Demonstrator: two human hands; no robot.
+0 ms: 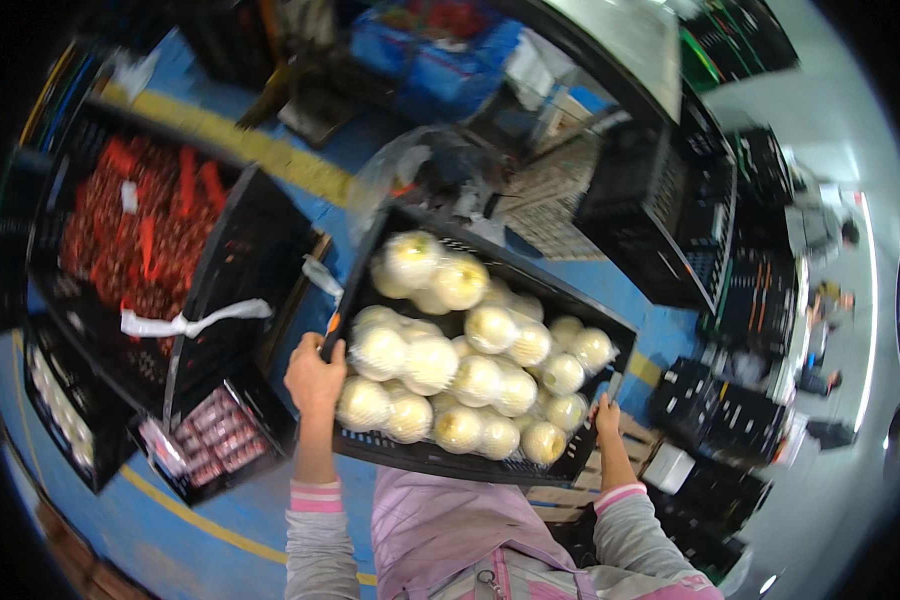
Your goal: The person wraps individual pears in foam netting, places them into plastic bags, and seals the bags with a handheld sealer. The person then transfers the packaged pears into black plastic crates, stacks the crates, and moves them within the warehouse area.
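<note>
A black plastic crate (487, 469) is held in front of my body, tilted in the view. Inside sit many pale round vegetables or fruits (480, 380), wrapped in clear film in small packs. My left hand (316, 375) grips the crate's left end wall near an orange mark. At the opposite end my right hand (607, 417) holds the short wall; its fingers are partly hidden. A pink apron (450, 517) shows just below the crate's near edge.
To the left stands a large black bin (255, 225) of small red-netted produce (142, 225). Beside it lie a crate of packed trays (221, 435) and a crate of pale items (64, 405). Black crates (660, 210) stack at right; a wooden pallet (562, 502) is near my right. People (825, 232) are farther off.
</note>
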